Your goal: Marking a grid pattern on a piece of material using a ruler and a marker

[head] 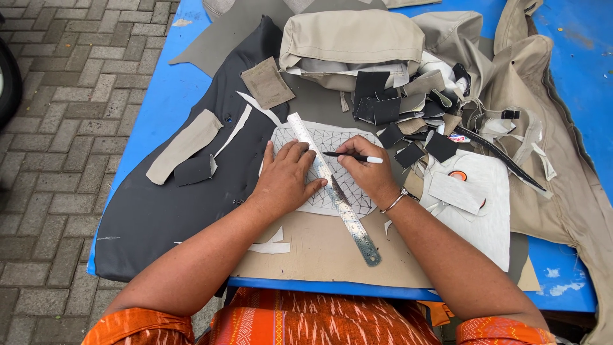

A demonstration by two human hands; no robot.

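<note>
Pressing flat, fingers spread, left hand (285,177) pins steel ruler (333,187) across white lined pattern piece (322,167); ruler runs diagonally, far-left to near-right; right hand (368,169) pinches black pen (352,156), tip pointing left just beside ruler's right edge, nearer of both

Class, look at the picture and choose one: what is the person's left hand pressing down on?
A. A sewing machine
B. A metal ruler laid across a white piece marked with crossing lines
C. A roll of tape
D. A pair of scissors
B: the left hand lies flat on the metal ruler, which crosses the white patterned piece, while the right hand holds a pen.
</note>
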